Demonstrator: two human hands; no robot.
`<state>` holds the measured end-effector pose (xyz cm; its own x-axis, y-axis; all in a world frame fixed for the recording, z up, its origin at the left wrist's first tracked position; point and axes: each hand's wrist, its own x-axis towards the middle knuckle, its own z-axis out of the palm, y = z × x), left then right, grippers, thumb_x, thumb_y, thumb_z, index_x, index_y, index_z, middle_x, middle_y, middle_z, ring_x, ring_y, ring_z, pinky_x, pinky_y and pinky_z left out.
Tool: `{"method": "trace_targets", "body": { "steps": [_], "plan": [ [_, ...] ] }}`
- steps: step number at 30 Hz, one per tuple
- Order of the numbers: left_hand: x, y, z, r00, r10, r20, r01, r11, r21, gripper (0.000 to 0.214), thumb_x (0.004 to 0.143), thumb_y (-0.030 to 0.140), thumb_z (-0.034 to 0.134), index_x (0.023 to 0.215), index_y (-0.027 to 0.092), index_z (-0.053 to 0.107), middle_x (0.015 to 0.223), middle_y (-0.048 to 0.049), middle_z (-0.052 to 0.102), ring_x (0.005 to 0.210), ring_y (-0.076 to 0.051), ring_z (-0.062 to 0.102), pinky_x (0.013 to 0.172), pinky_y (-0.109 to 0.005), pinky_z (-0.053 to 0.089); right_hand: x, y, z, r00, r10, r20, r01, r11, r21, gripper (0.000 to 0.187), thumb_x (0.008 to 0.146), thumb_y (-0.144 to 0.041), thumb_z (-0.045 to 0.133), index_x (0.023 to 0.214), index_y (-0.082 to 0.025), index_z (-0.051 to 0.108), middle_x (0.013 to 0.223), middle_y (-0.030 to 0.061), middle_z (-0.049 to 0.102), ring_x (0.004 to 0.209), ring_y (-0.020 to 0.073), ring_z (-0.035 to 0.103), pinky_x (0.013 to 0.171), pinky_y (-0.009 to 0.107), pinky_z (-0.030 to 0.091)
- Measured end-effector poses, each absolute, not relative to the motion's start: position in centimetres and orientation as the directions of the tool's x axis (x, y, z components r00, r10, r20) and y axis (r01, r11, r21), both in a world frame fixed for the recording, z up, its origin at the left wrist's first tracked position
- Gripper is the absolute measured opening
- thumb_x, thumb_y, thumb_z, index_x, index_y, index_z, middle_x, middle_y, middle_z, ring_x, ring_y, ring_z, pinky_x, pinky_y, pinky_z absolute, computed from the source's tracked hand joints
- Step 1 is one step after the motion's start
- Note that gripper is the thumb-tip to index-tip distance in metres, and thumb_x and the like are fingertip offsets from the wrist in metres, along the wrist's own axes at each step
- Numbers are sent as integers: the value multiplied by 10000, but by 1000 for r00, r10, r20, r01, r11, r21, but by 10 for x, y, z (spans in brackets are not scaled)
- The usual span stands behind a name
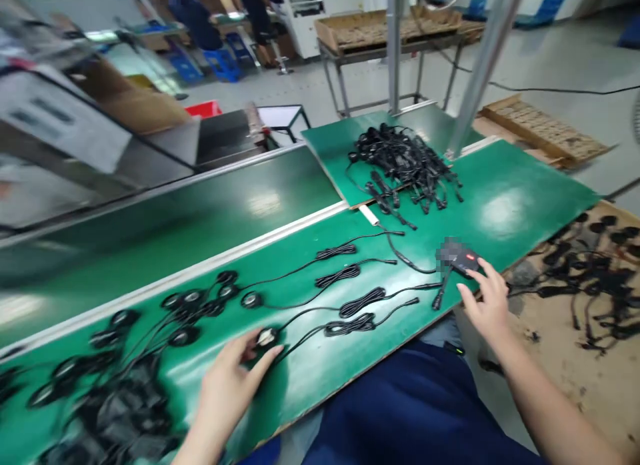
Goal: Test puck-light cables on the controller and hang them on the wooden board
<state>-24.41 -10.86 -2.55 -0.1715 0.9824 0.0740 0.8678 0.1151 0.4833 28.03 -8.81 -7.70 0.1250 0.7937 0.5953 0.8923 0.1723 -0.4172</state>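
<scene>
Left hand: the person's left hand (237,368) has its thumb and fingers curled around a round black head (267,336) with a pale, shiny centre, grasping it by the rim just above or on the green tabletop (305,378).
Right hand: the person's right hand (487,301) is spread at the edge of a dark, flat box (465,258) with a small glowing red display; the index finger touches its side, but whether the fingers grip it cannot be told.
Box: slab-like, partly blurred by pixelation, lying right of the cords, with a black lead (407,261) running to a smooth white block (369,215).
Coiled cords: 4 thin, rubbery black bundles (363,302), looped into long ovals, lie between the 2 hands.
Left heap: round, glossy-rimmed black heads (183,335) and tangled cables, blurred toward the near corner.
Far pile: a dense knot of matte black cables (400,158) with slim plug ends, on a raised green board (325,141).
Right side: brown cardboard (555,358), rough and scuffed, under more loose black cables (595,271).
</scene>
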Motion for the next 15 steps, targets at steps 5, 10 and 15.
{"method": "trace_targets", "body": {
  "steps": [5,10,15],
  "plan": [
    [-240,-110,-30,-168,980,109,836,83,542,487,836,582,654,1103,175,660,873,-51,665,746,-210,594,748,-354,523,291,-81,-93,92,754,650,910,202,-362,426,961,-499,655,1269,-205,651,1475,159,516,1315,354,540,1140,508,401],
    [-240,-113,-33,-185,976,114,820,89,565,435,856,540,666,1105,184,671,842,-26,632,726,-194,567,735,-340,508,290,-79,-94,72,752,655,914,213,-345,428,966,-510,650,1281,-220,642,1474,159,518,1319,345,541,1135,464,406],
    [-240,-113,-33,-188,977,103,789,88,608,418,850,533,680,1083,186,679,828,-19,631,718,-189,559,720,-329,501,291,-80,-91,78,765,639,925,185,-333,415,963,-519,640,1240,-211,650,1458,165,532,1302,347,554,1127,481,413]
  ]
}}
